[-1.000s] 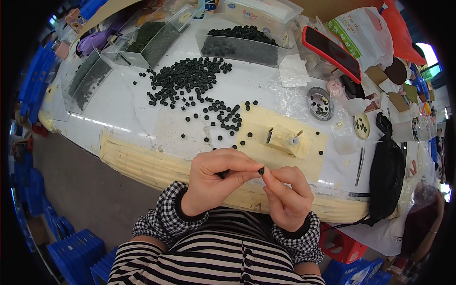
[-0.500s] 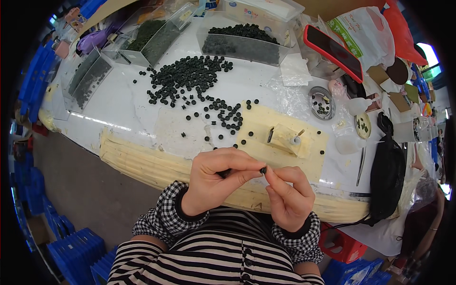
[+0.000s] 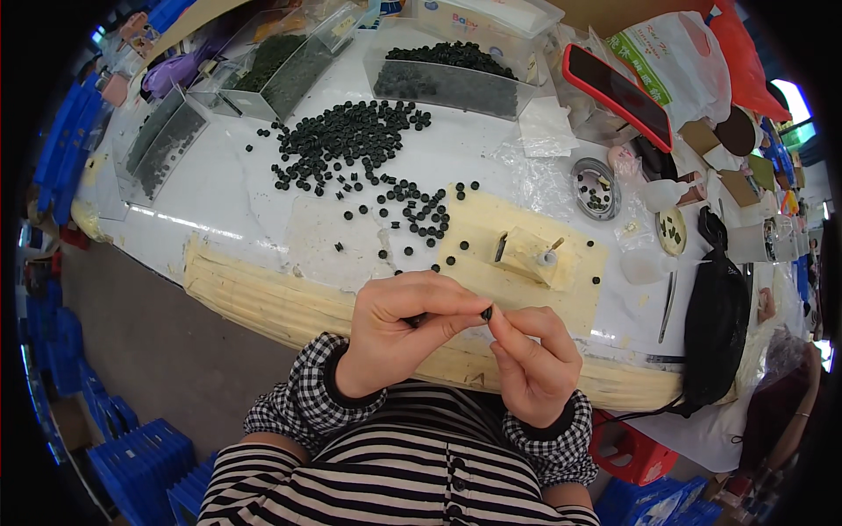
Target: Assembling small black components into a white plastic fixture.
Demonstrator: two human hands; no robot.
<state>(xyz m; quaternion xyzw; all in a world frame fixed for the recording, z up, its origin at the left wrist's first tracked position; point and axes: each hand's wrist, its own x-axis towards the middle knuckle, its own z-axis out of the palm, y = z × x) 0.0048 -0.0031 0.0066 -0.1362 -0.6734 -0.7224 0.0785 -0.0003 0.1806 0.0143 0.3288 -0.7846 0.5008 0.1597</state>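
Observation:
Above the table's near edge, my left hand (image 3: 399,329) pinches a small round black part (image 3: 486,313) between thumb and forefinger. My right hand (image 3: 537,359) is closed too, its fingertips pressed against the other side of the same part. Something dark shows inside the curl of my left fingers, too covered to name. Just beyond my hands stands a small yellowish block fixture (image 3: 537,259) with upright pins, on a yellow mat (image 3: 474,228). Loose black grooved parts (image 3: 425,215) of the same look lie left of it, with a large pile of black parts (image 3: 342,136) farther back.
Clear bins with black parts (image 3: 452,79) and dark green bits (image 3: 272,66) line the back. A red-cased phone (image 3: 618,96) leans at the right, near a round dish (image 3: 595,188), tweezers (image 3: 668,307) and a black bag (image 3: 715,316). Yellow padding (image 3: 263,294) covers the front edge.
Almost nothing differs. Both hands keep their place and their pinch on the small black part, and the table scene has shifted very slightly in view.

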